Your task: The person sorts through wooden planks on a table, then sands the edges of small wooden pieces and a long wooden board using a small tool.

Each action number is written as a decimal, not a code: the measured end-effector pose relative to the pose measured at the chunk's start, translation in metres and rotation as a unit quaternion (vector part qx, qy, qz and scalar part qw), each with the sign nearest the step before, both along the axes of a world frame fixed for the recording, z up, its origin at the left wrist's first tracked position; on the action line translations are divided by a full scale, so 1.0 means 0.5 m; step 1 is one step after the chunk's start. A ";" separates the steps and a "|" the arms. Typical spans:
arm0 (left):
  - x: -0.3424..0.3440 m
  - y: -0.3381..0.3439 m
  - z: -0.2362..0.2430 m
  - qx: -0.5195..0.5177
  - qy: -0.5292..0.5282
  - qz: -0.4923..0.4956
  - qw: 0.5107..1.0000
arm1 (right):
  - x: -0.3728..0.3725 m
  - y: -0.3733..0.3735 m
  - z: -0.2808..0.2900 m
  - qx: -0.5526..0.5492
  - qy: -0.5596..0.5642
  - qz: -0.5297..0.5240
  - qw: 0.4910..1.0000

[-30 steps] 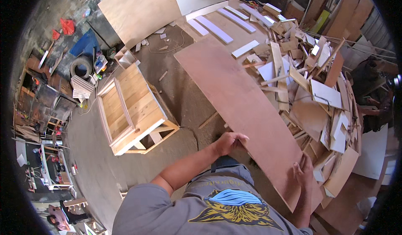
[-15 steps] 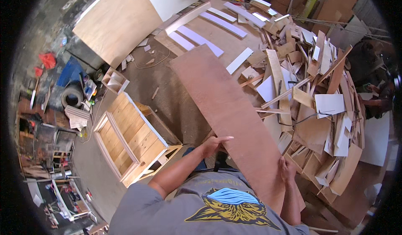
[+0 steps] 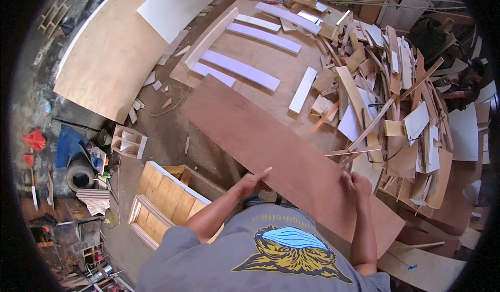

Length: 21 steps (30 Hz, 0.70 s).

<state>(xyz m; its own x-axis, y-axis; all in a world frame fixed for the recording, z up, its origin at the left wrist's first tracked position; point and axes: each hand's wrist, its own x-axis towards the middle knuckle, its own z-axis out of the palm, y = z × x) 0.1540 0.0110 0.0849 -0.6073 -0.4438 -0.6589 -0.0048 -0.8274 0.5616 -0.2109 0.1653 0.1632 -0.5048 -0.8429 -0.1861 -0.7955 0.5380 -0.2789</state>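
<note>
While both forearms reach forward from the lower edge of the view, the two hands grip the near part of a long reddish-brown plywood board (image 3: 271, 146). The left hand (image 3: 252, 181) lies at the board's left long edge, its fingers stretched flat along the top face and pointing up and to the right; the thumb side is hidden under the edge, so how far it closes I cannot tell exactly. The left elbow is bent and the forearm runs diagonally from the grey T-shirt (image 3: 271, 255). The right hand (image 3: 355, 185) rests on the board's right long edge, the fingers curled over it, with the forearm almost straight up from the lower edge. The board extends away from the person, slanted toward the upper left, above the workshop floor. Just to its right is a big pile of wood offcuts (image 3: 396, 99). Beyond its far end lie several white laminated strips (image 3: 245, 69) on a pale sheet. To the left of the person, on the floor, stands an open wooden cabinet frame (image 3: 166, 201).
</note>
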 end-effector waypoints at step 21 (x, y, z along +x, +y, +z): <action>0.367 -0.355 -0.002 0.015 0.048 0.128 0.991 | 0.315 -0.568 0.039 -0.008 0.032 0.111 0.993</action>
